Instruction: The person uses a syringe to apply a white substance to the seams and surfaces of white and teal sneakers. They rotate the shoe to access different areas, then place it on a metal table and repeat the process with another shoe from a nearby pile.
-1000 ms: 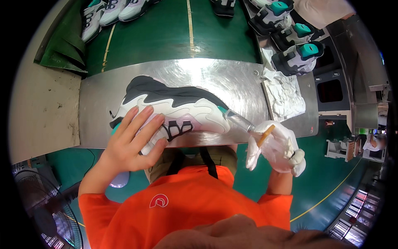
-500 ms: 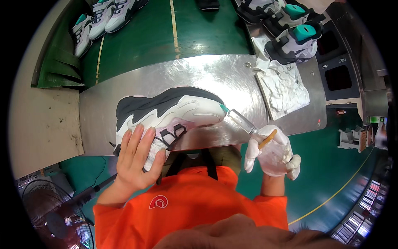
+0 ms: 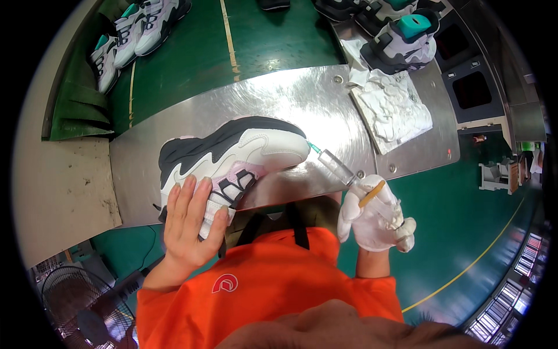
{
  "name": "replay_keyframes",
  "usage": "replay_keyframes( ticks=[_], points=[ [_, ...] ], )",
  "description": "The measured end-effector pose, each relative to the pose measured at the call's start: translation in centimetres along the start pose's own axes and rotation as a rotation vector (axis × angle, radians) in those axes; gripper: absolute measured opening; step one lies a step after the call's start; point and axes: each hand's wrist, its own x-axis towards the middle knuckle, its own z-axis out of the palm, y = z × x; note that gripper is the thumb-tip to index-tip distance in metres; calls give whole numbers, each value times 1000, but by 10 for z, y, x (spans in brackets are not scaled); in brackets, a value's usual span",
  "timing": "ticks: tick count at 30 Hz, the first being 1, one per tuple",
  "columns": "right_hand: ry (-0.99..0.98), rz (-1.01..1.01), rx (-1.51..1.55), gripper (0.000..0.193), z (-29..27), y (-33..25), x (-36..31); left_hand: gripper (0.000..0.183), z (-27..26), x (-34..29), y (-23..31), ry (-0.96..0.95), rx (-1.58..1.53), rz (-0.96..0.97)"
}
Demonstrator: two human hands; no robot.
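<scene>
A white, black and pale pink sneaker (image 3: 256, 152) lies on its side on the metal bench, its black sole facing away from me and its toe pointing right. My bare left hand (image 3: 190, 224) grips it near the ankle opening, fingers over the white side and thumb by the tongue. In a white glove, my right hand (image 3: 375, 218) is closed round a clear syringe (image 3: 336, 166) with a green needle tip (image 3: 314, 148). That tip meets the toe's edge by the sole. A tan stick-like piece (image 3: 372, 194) also sits in the gloved hand; its other end is hidden.
A crumpled white cloth (image 3: 395, 116) lies on a board to the right. Behind it stand several sneakers with teal inserts (image 3: 414, 26). More sneakers (image 3: 136, 35) are at the far left on a green surface (image 3: 186, 70). A fan (image 3: 87, 314) stands at lower left.
The whole view has shifted slightly. The syringe tip has moved a little, from over the toe's side to its edge near the sole. My left hand keeps its grip.
</scene>
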Motion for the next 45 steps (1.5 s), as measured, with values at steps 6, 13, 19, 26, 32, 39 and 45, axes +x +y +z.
replay_keyframes(
  ticks=[6, 13, 19, 26, 32, 39, 45],
  points=[
    [40, -30, -29, 107, 11, 5, -4, 32, 2, -2, -1, 24, 4, 7],
    [67, -32, -76, 105, 22, 7, -6, 31, 5, -5, 0, 53, 13, 14],
    [105, 105, -338, 102, 38, -3, -3, 33, 0, 1, -1, 39, -21, 3],
    [-43, 129, -448, 99, 27, 0, 5, 31, -15, 27, -17, -37, -125, -45],
    [-54, 98, -533, 102, 10, 7, 14, 41, -28, 68, -47, -159, -296, -92],
    [-42, 0, -493, 102, -22, 33, 32, 52, -20, 118, -93, -375, -640, -269],
    [11, 89, -616, 97, -23, 35, 30, 70, -18, 147, -122, -772, -704, -291]
  ],
)
